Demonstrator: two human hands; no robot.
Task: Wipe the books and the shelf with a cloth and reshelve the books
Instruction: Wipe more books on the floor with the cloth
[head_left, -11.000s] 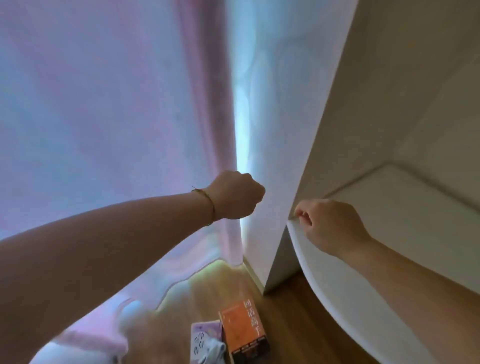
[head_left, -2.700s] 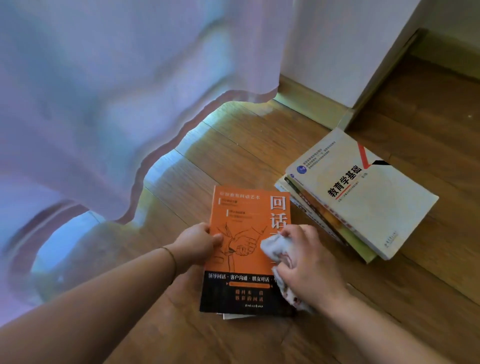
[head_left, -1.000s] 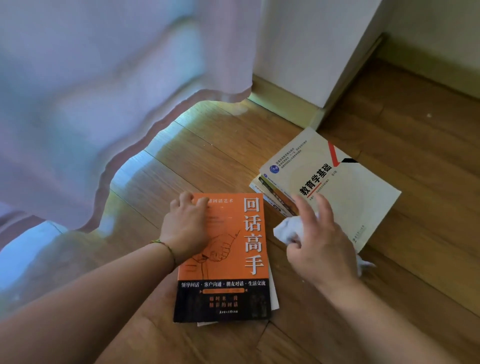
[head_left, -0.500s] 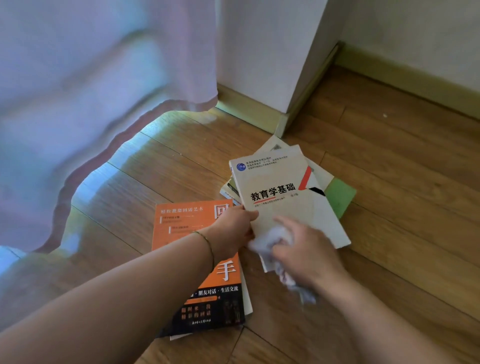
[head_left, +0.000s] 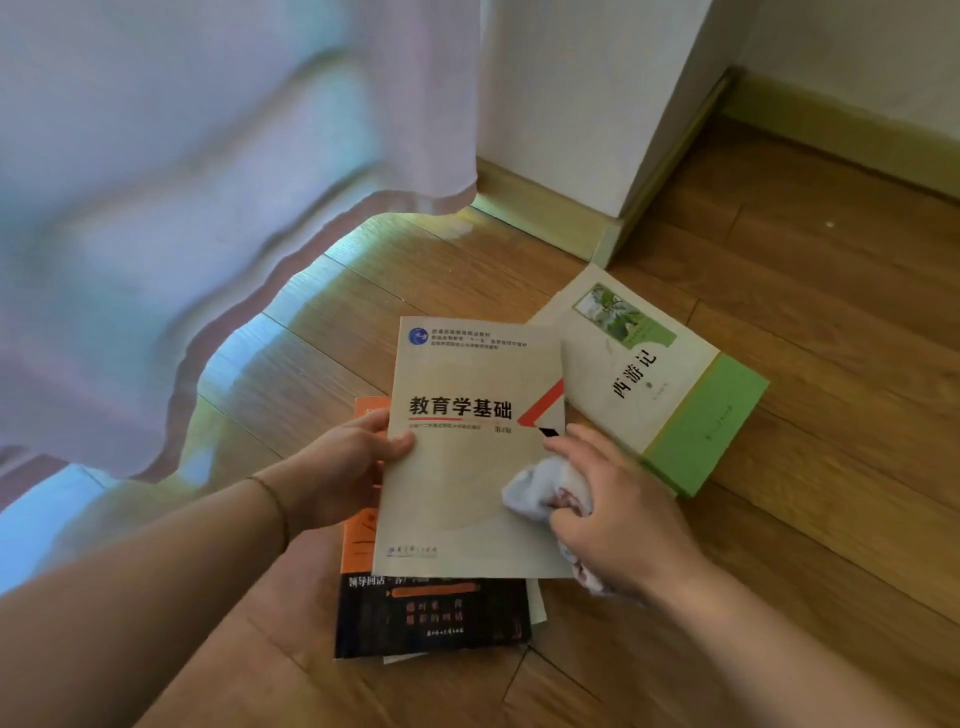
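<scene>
A beige textbook (head_left: 467, 467) with dark Chinese title lies over an orange-and-black book (head_left: 431, 613) on the wooden floor. My left hand (head_left: 343, 467) grips the textbook's left edge, thumb on the cover. My right hand (head_left: 618, 509) holds a crumpled white cloth (head_left: 545, 488) against the textbook's right side. A cream-and-green book (head_left: 670, 384) lies flat to the right, its corner under the textbook. The shelf itself is out of view.
A pale pink curtain (head_left: 208, 208) hangs down to the floor on the left. A white wall corner (head_left: 582, 104) with a light skirting board (head_left: 540, 213) stands behind the books. Bare wooden floor (head_left: 805, 519) stretches to the right.
My left hand has pulled the beige textbook off the stack and onto the orange book, uncovering the green book. My right hand with the cloth has come onto the textbook's cover.
</scene>
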